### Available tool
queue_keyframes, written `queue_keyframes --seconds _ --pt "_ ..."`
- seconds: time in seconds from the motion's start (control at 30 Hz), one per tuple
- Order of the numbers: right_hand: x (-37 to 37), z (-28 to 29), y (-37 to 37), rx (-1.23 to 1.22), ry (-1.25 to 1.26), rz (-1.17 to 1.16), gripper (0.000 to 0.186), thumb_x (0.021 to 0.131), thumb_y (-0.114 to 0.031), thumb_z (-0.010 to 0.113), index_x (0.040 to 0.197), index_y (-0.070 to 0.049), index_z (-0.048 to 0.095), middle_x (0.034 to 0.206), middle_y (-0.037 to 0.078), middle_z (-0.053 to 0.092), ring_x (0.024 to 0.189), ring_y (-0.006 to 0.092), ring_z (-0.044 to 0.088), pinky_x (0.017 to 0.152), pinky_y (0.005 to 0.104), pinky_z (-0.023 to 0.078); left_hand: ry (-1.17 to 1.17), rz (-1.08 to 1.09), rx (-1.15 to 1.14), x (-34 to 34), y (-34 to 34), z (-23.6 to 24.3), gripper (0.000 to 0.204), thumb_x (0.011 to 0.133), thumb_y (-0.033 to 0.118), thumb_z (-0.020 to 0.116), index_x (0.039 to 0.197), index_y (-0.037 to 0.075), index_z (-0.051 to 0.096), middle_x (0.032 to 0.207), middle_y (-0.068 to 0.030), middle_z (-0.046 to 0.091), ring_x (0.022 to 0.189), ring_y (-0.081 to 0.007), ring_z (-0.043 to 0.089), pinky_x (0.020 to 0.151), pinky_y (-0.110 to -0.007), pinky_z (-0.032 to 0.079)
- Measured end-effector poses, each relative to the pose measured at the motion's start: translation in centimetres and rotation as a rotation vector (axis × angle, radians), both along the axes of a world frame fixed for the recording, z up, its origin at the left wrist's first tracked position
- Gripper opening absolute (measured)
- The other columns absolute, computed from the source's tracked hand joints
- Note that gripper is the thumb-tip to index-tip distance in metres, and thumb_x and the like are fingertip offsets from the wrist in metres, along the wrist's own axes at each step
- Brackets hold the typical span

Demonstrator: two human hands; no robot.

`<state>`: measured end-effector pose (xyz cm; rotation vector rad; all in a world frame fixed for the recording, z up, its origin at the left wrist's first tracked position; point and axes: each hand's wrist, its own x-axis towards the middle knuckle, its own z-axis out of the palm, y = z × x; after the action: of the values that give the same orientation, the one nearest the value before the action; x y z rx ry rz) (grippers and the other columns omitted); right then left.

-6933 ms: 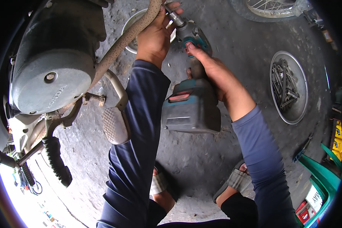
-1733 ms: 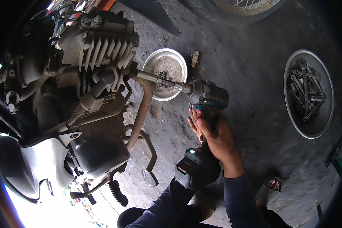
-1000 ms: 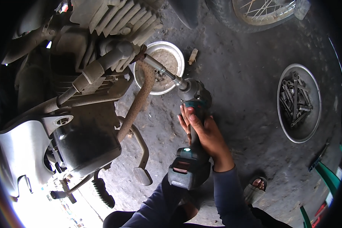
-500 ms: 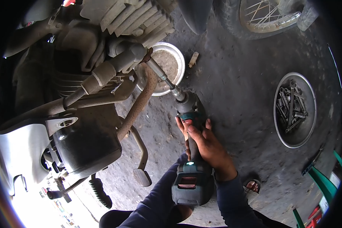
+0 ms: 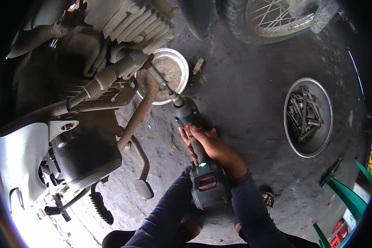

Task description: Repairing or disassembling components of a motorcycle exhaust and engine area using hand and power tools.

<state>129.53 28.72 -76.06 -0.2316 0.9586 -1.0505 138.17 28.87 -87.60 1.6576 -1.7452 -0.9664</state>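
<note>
A dark green and black cordless impact wrench point(image 5: 187, 111) points up and left toward the motorcycle engine point(image 5: 130, 25). From its nose a metal extension with a socket point(image 5: 159, 77) reaches a rusty fitting beside the exhaust pipe point(image 5: 139, 111); the contact itself is hidden. My right hand point(image 5: 217, 149) is closed around the wrench's grip from the right. On the grip's left side, fingers of my left hand point(image 5: 186, 139) press against it; the rest of that hand is hidden behind the tool. The battery point(image 5: 208, 192) hangs between my forearms.
A metal bowl point(image 5: 182, 62) with a dirty bottom sits on the floor under the engine. To the right, another bowl point(image 5: 326, 132) holds several wrenches and sockets. A pedal point(image 5: 144, 189) juts from the motorcycle. A spoked wheel point(image 5: 235, 25) stands at the far side; green-edged items point(image 5: 347, 196) lie lower right.
My view has shifted, so the motorcycle and bowls appear farther left. The impact wrench's battery end has swung slightly right and upward in the picture. Both hands keep hold of the wrench.
</note>
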Motion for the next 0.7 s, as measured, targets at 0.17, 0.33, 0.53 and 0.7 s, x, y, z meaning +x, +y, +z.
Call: queue_keyframes --seconds 0.17,0.33,0.53,0.7 --pt "-1.7 1.3 0.4 -0.285 0.603 -0.461 0.045 0.091 -0.043 0.063 0.104 0.0 0.054 0.074 0.004 0.061 0.071 0.0087 0.059 0.06 0.0248 0.047 -0.84 -0.277 -0.511 0.3 -2.5 0.4 0.077 0.079 0.033 0.065 0.145 0.011 0.032 0.155 -0.0135 0.022 0.145 -0.0305 0.019 0.117 -0.05 0.011" --pt "-6.5 3.9 6.6 0.089 0.504 -0.513 0.04 0.089 -0.035 0.068 0.106 -0.001 0.055 0.089 0.005 0.062 0.07 0.0099 0.059 0.057 0.0248 0.047 -0.496 -0.344 -0.285 -1.1 -1.4 4.5 0.073 0.084 0.043 0.057 0.142 0.004 0.036 0.153 -0.0226 0.021 0.144 -0.0384 0.014 0.115 -0.054 0.006" --pt "-8.8 -1.2 10.3 0.209 1.257 -0.196 0.054 0.081 -0.025 0.071 0.117 0.007 0.045 0.105 0.03 0.061 0.103 0.0437 0.059 0.088 0.0437 0.049 -0.379 -0.264 -0.359 0.7 -2.1 4.0 0.057 0.088 0.029 0.056 0.137 0.004 0.041 0.149 -0.0205 0.031 0.14 -0.0392 0.024 0.115 -0.053 0.013" --pt "-9.4 -1.0 14.7 0.358 1.521 0.046 0.053 0.085 -0.032 0.066 0.117 0.006 0.048 0.101 0.027 0.061 0.1 0.04 0.061 0.085 0.0434 0.051 -0.137 -0.22 -0.453 -0.6 -0.8 3.2 0.056 0.088 0.027 0.056 0.136 0.0 0.041 0.143 -0.0249 0.036 0.132 -0.0431 0.034 0.109 -0.052 0.025"
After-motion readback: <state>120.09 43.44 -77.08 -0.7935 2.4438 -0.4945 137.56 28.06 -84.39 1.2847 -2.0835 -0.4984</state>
